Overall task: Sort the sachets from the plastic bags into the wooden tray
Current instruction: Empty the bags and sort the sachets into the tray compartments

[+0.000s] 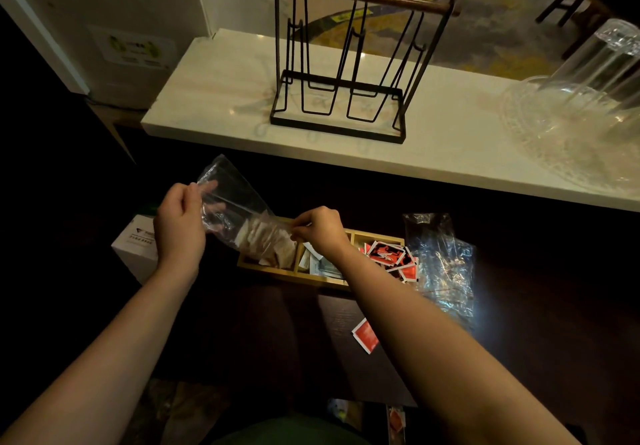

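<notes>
A: where's the clear plastic bag of pale sachets (242,218) sitting?

B: tilted over the left compartment of the three-slot wooden tray (323,283). left hand (180,219) pinches the raised closed end, right hand (320,228) pinches the low mouth end

A: so the long axis slopes down to the right?

B: yep, looks like the sachets should slide toward the right hand's grip, straight into that compartment
</notes>
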A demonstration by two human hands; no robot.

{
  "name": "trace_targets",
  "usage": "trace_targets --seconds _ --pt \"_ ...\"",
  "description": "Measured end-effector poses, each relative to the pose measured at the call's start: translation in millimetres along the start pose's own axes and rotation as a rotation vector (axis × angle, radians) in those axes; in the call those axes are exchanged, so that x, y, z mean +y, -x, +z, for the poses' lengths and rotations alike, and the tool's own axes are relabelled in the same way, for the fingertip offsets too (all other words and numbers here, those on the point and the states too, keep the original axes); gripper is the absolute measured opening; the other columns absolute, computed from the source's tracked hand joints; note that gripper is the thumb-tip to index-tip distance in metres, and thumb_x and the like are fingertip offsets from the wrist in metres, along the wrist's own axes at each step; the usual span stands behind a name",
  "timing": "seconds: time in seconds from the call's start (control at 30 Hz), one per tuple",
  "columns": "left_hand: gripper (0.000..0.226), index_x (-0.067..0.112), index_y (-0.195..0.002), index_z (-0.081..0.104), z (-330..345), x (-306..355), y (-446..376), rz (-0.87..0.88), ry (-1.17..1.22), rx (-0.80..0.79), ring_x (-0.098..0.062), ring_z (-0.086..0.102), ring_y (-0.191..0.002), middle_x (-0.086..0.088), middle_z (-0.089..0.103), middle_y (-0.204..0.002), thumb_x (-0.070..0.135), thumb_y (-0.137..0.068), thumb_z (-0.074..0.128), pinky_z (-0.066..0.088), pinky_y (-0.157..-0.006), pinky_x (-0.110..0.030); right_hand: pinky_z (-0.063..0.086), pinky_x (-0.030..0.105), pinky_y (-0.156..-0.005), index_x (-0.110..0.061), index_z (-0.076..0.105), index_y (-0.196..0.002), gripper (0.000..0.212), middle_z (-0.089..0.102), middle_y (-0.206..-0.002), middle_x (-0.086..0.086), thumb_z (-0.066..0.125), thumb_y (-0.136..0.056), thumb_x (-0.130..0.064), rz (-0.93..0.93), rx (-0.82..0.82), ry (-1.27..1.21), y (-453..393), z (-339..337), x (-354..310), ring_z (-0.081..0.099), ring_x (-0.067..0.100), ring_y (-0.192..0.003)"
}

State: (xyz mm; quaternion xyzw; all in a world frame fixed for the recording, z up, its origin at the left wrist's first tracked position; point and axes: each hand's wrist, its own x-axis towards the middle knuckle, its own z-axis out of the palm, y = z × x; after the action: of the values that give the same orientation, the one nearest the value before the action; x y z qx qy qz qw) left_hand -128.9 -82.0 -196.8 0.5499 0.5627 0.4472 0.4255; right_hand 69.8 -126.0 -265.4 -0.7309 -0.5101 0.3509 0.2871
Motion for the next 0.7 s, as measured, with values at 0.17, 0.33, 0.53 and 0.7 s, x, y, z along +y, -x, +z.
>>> trace_targets --seconds 0.17,0.33,0.53,0.7 --pt "0.026 0.026 -0.073 0.048 -1 3 -3 0.068 0.030 -0.066 -0.020 0.072 -0.084 -0.002 0.068 -0.116 0.027 -0.099 0.043 0.056 -0.056 -0.033 0.058 0.024 -0.077 -0.006 0.073 -0.099 0.015 0.074 -0.094 0.011 0.065 -0.086 -0.009 0.000 0.010 -0.012 -1 -5 2 0.071 0.015 -0.080" --pt "0.024 0.019 -0.076 0.048 1 11 0 0.045 0.044 -0.102 -0.020 0.072 -0.083 -0.003 0.069 -0.113 0.024 -0.099 0.043 0.057 -0.055 -0.029 0.059 0.026 -0.076 -0.005 0.073 -0.099 0.015 0.074 -0.093 0.011 0.064 -0.087 -0.009 -0.004 0.018 -0.007 -1 -7 4 0.067 0.009 -0.073" --pt "0.024 0.018 -0.074 0.048 2 16 3 0.059 0.049 -0.129 -0.025 0.070 -0.082 -0.005 0.070 -0.108 0.022 -0.098 0.045 0.059 -0.055 -0.031 0.059 0.034 -0.081 -0.003 0.072 -0.100 0.016 0.073 -0.095 0.014 0.064 -0.086 -0.006 0.029 -0.013 -0.039 4 -9 8 0.071 0.020 -0.081" --pt "0.024 0.015 -0.073 0.047 -2 7 0 0.026 0.008 -0.126 -0.033 0.068 -0.090 -0.004 0.071 -0.100 0.021 -0.097 0.047 0.055 -0.047 -0.020 0.058 0.019 -0.072 0.001 0.070 -0.101 0.016 0.072 -0.101 0.016 0.061 -0.088 -0.004 0.026 -0.076 -0.046 15 -5 15 0.068 0.011 -0.073"
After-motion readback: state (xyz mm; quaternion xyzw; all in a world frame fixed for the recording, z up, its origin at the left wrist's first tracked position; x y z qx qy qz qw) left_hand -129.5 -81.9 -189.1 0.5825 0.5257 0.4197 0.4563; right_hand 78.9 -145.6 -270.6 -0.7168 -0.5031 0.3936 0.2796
